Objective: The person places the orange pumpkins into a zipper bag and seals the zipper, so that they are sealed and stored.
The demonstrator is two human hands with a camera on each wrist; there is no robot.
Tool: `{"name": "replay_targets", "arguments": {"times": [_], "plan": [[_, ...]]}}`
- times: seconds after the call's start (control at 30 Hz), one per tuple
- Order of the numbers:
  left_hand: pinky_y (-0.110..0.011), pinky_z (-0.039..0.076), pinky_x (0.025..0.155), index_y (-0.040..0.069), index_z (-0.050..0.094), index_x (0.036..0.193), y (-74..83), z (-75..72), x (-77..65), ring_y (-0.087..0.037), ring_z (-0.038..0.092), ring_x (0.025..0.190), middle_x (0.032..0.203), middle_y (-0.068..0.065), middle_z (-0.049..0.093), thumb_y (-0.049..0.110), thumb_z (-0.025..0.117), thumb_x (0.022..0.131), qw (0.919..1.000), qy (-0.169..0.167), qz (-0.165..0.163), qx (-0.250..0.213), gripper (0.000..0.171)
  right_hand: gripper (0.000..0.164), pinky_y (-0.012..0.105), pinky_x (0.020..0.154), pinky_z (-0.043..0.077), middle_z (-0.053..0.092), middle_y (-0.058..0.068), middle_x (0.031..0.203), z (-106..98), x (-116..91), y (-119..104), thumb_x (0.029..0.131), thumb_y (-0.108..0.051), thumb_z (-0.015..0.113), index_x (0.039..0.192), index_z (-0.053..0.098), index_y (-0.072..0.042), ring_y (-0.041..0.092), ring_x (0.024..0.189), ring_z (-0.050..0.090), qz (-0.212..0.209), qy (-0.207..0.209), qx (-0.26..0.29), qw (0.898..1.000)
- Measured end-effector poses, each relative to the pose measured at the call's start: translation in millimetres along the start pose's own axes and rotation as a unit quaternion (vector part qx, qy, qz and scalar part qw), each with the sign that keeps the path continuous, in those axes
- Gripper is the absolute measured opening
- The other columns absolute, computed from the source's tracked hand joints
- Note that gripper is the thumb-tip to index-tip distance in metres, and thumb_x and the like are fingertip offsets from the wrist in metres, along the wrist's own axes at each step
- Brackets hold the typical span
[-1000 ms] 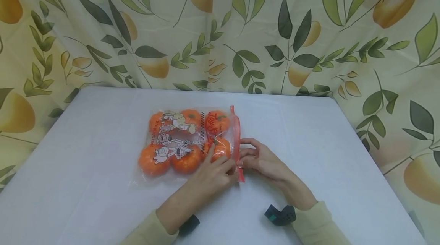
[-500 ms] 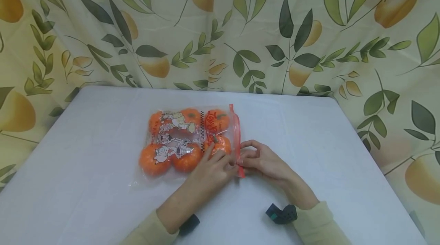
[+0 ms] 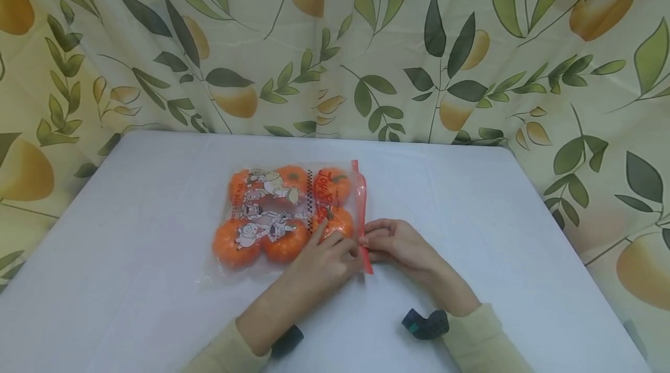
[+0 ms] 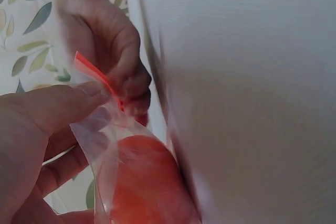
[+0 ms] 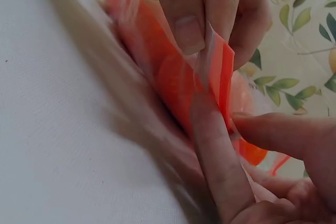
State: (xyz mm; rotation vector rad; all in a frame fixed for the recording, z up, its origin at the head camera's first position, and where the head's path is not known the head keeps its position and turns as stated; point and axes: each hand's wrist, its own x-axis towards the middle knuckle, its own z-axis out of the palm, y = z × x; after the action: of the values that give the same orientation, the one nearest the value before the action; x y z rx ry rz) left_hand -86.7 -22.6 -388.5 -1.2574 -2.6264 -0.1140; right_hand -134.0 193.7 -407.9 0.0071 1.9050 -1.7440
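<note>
A clear zip bag printed with cartoon figures lies on the table, its red zip strip along the right side. Inside sit several orange pumpkins with green stems. My left hand reaches over the bag's lower right corner; in the left wrist view its thumb pinches the clear plastic beside the strip. From the right, my right hand pinches the red strip between thumb and index finger, as the right wrist view shows. The left fingers partly cover the nearest pumpkin.
The white table stretches around the bag. A curtain printed with leaves and fruit hangs behind it. Dark wrist devices sit at both sleeves, close to the tabletop.
My right hand's fingers have drawn closer together and sit slightly lower on the red strip. The left hand stays nearly in place; the bag has shifted only a little.
</note>
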Motion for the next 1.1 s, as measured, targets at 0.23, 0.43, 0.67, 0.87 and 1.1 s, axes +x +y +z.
{"name": "replay_targets", "arguments": {"times": [0.23, 0.43, 0.67, 0.87, 1.1], "plan": [[-0.059, 0.037, 0.113, 0.027, 0.072, 0.122, -2.7, -1.6, -0.9, -0.016, 0.055, 0.119, 0.121, 0.007, 0.065, 0.02, 0.078, 0.086, 1.0, -0.005, 0.005, -0.001, 0.037, 0.036, 0.032, 0.079, 0.062, 0.075, 0.012, 0.102, 0, 0, 2, 0.097, -0.014, 0.062, 0.121, 0.059, 0.012, 0.02, 0.089, 0.075, 0.006, -0.049, 0.022, 0.999], [-0.061, 0.039, 0.111, 0.027, 0.072, 0.122, -0.8, -1.7, -2.1, -0.015, 0.055, 0.116, 0.118, 0.008, 0.064, 0.016, 0.077, 0.086, 0.9992, -0.01, 0.022, 0.033, 0.038, 0.037, 0.029, 0.077, 0.062, 0.075, 0.011, 0.099, 3, 6, 0, 0.096, -0.016, 0.065, 0.12, 0.061, 0.011, 0.018, 0.083, 0.074, -0.001, -0.002, 0.008, 1.0], [-0.059, 0.04, 0.111, 0.025, 0.074, 0.119, 2.3, -1.3, 0.3, -0.013, 0.054, 0.113, 0.118, 0.009, 0.065, 0.018, 0.078, 0.085, 0.9984, -0.016, 0.027, 0.047, 0.034, 0.037, 0.027, 0.074, 0.062, 0.074, 0.009, 0.096, 1, 16, -4, 0.096, -0.017, 0.065, 0.121, 0.062, 0.01, 0.016, 0.077, 0.073, 0.004, 0.036, -0.013, 0.999], [-0.058, 0.042, 0.11, 0.026, 0.073, 0.12, 2.8, -3.7, 0.6, -0.014, 0.055, 0.113, 0.119, 0.009, 0.066, 0.02, 0.077, 0.086, 0.9983, -0.023, 0.025, 0.048, 0.035, 0.036, 0.029, 0.072, 0.062, 0.074, 0.008, 0.093, 0, 20, -9, 0.097, -0.017, 0.062, 0.12, 0.061, 0.011, 0.016, 0.074, 0.073, 0.004, 0.025, -0.032, 0.999], [-0.053, 0.044, 0.11, 0.021, 0.072, 0.122, 4.3, 0.8, 1.7, -0.018, 0.054, 0.121, 0.127, 0.003, 0.062, 0.029, 0.077, 0.085, 0.9983, 0.03, -0.038, 0.034, 0.037, 0.035, 0.026, 0.07, 0.062, 0.072, 0.005, 0.09, -2, 16, -9, 0.099, -0.019, 0.059, 0.119, 0.06, 0.009, 0.013, 0.073, 0.07, 0.018, -0.029, -0.016, 0.999]]}}
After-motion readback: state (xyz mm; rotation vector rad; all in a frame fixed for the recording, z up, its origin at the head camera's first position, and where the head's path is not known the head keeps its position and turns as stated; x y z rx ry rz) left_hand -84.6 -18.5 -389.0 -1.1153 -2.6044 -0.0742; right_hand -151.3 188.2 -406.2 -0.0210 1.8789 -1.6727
